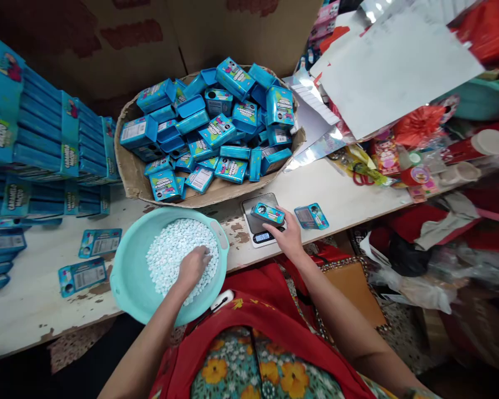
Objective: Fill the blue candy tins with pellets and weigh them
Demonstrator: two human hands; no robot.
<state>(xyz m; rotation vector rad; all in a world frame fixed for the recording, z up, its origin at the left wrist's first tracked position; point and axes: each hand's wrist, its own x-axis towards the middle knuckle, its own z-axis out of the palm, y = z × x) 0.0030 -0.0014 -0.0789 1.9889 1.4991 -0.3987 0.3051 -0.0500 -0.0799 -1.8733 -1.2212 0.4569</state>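
My left hand (193, 267) is down in a turquoise plastic basin (128, 260), its fingers curled into a heap of small white candies (166, 249). The fingertips are partly hidden, so how many candies they grip does not show. My right hand (289, 234) has its thumb and fingers closed around the near right end of a small blue tin (268, 213). That tin is over the dark plate of a kitchen scale (253, 221), whose display is lit. Just right of this hand, a flat blue printed piece (311, 216) lies on the table.
Behind the basin, a cut-down cardboard box (135, 191) holds a pile of blue tins and lids. Stacked blue tins (41, 133) rise at the left. Two blue pieces (83, 276) lie near the basin. White sheets (399, 72) and wrappers crowd the right.
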